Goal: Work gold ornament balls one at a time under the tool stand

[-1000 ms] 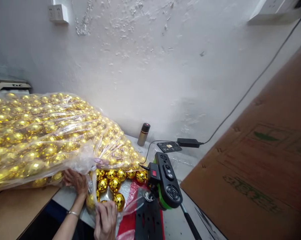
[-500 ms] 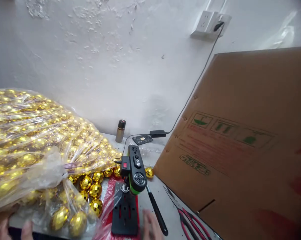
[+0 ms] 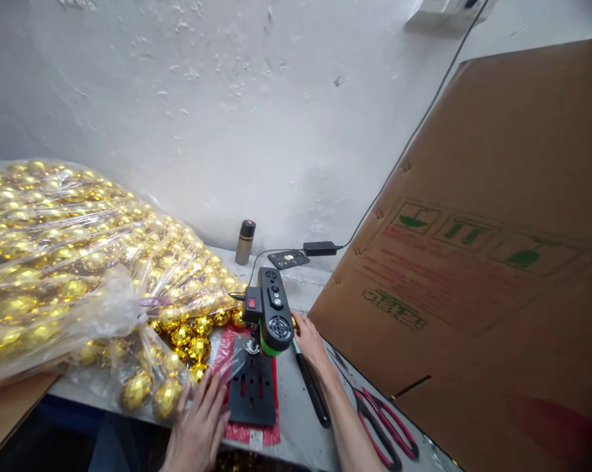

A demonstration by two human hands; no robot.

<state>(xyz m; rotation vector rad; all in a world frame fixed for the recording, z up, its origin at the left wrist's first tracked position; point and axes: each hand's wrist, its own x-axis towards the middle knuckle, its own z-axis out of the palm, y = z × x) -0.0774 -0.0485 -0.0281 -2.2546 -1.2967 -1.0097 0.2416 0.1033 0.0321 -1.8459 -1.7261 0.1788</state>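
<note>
My left hand [image 3: 200,419] lies at the table's front edge, fingers spread, beside the loose gold faceted balls [image 3: 198,349] and on the edge of the red plastic [image 3: 236,431]. My right hand [image 3: 308,337] reaches past the black device [image 3: 275,311], with its fingertips at a gold ball that is mostly hidden; whether they grip it is unclear. The device stands on a black slotted base plate [image 3: 253,393] over the red plastic. A black-handled tool [image 3: 311,390] lies between that plate and my right forearm.
A clear bag of gold balls [image 3: 89,242] fills the left. A large cardboard box [image 3: 473,262] leans at the right, with red-handled scissors [image 3: 387,426] beside it. Behind are a small bottle [image 3: 245,242], a dark card [image 3: 288,259] and a power adapter [image 3: 320,248] with a cable.
My left hand has moved right, up to the red plastic. My right hand has reached forward along the device's right side to the gold ball. The view has shifted.
</note>
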